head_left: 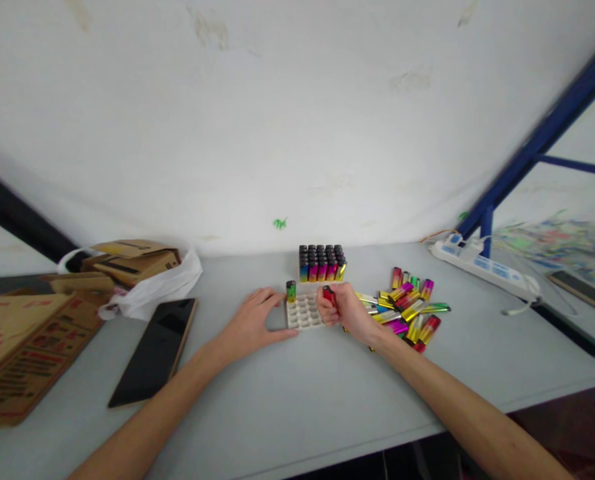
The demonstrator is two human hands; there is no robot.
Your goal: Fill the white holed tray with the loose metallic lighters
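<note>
A white slotted tray [303,313] lies on the table between my hands. One green lighter [291,291] with a black top stands upright in its back left corner slot. My left hand [252,320] rests at the tray's left side, its fingers and thumb spread. The index fingertip is beside the green lighter, and the thumb lies along the tray's front edge. Over the tray's right part, my right hand [350,310] is closed around a red lighter [329,295], its dark end showing. That hand hides the tray's right end.
Behind stands a block of upright lighters [322,263] in rows. A loose pile of shiny lighters [412,310] lies right. A white power strip [484,268] with cables is farther right. To the left are a dark tablet [154,350], a plastic bag [152,290] and cardboard boxes [32,353].
</note>
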